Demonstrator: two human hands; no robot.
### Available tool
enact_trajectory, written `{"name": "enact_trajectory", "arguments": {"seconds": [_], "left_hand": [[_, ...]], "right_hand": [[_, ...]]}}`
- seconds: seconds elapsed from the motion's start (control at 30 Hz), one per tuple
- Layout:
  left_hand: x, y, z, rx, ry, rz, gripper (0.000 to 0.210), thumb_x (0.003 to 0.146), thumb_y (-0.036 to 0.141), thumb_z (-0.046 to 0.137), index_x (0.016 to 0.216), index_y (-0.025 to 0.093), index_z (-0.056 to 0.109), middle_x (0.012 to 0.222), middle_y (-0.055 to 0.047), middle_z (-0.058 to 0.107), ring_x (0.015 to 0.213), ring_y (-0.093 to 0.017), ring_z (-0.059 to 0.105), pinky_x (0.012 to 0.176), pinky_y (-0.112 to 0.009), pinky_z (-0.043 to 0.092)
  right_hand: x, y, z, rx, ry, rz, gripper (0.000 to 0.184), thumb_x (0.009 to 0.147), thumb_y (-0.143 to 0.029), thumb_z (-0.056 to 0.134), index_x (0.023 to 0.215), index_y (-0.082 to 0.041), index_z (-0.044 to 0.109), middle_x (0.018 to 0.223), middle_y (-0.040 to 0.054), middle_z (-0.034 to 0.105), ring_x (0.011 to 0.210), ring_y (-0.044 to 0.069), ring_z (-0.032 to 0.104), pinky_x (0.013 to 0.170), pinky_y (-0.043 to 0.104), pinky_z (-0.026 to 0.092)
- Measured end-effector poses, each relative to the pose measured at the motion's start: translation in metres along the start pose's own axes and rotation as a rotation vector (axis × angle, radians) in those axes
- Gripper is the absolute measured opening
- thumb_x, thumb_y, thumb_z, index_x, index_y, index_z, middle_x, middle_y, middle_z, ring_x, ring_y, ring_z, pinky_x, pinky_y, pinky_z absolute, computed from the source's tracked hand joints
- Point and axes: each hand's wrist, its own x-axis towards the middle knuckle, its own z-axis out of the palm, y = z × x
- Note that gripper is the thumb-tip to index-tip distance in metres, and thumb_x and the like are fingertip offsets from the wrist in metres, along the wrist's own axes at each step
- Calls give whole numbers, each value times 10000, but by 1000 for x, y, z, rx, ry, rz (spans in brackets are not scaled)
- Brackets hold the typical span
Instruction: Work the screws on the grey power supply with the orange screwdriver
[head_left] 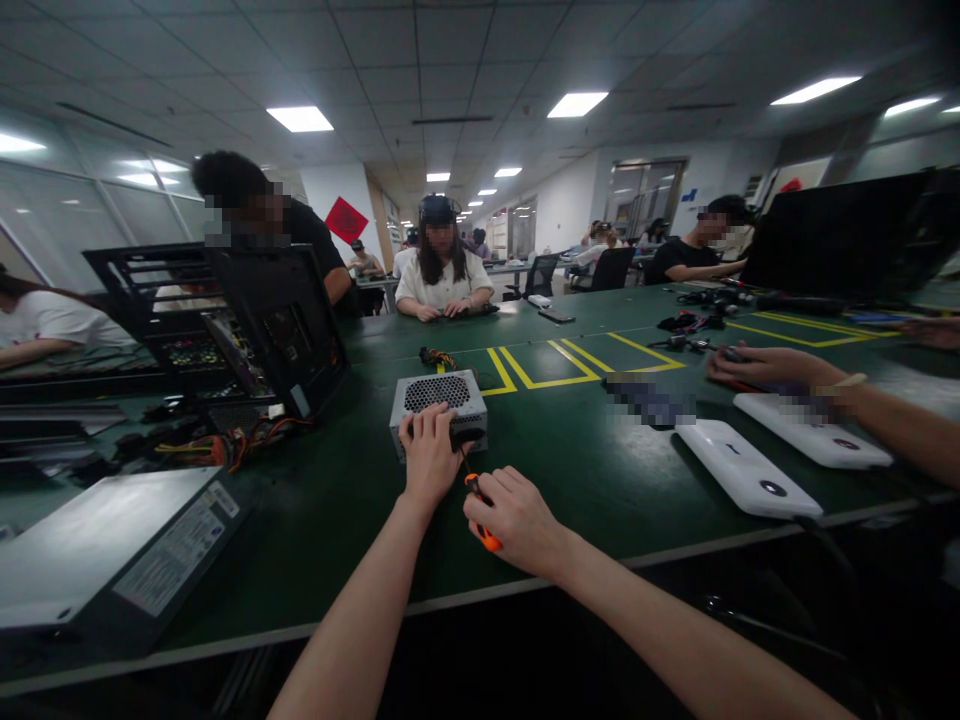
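A small silver computer power supply [442,392] with a perforated top stands on the green table in front of me. My left hand [430,445] rests on its near side, with fingers bent over the top edge. A dark patch, perhaps the socket, shows beside the thumb. My right hand [517,520] is closed around the handle of an orange and black screwdriver [489,540]. The screwdriver's thin shaft points up and away toward the near right face of the power supply. Its tip is hard to make out there.
An open black computer case [281,330] stands at the left, with loose coloured cables [225,445] by it. A larger power supply [112,540] lies near left. White devices [750,470] lie right, near another person's hand [780,370]. Yellow tape [540,383] marks the table; people sit beyond.
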Motion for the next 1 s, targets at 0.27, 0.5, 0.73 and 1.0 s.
{"name": "enact_trajectory", "arguments": {"seconds": [0.27,0.5,0.73,1.0], "left_hand": [[-1,-1,0,20,-6,20,426,731,331,600,1106,172,476,1216,-135,507,1171,-273,399,1005,-467,189],[-2,-2,0,30,-2,26,421,735,333,598,1104,172,475,1217,-122,508,1166,-262,403,1012,-457,186],[-1,-2,1,23,2,31,421,738,335,595,1106,170,475,1217,-134,507,1170,-270,404,1010,-460,184],[-1,-2,2,18,12,30,416,738,338,593,1101,171,477,1208,-131,514,1167,-269,408,1004,-461,193]], "right_hand": [[-1,1,3,-5,42,7,72,785,-174,478,789,-188,549,730,32,489,676,168,394,620,293,267],[-1,0,3,29,41,-4,51,761,-189,492,766,-188,542,724,26,483,675,164,391,624,292,266],[-1,1,2,30,37,-3,54,761,-180,491,779,-188,540,734,25,481,680,163,387,628,291,263],[0,1,2,12,16,16,54,784,-175,492,800,-189,542,736,25,474,682,165,378,625,290,257]]}}
